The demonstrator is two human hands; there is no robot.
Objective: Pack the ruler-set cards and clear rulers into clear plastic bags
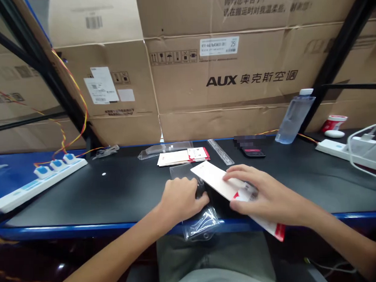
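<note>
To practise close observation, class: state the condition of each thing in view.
Left hand: pressing down
Clear plastic bag: crumpled under left hand, overhanging table edge
Right hand: flat, fingers spread
White-and-red card: under right hand, slanted, overhanging table edge
Water bottle: capped, tilted
White power strip: cable plugged in

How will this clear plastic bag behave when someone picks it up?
It will probably feel floppy and light: the clear plastic bag sags over the table edge in creases. It may also slip when gripped, because its surface looks thin and glossy.
</note>
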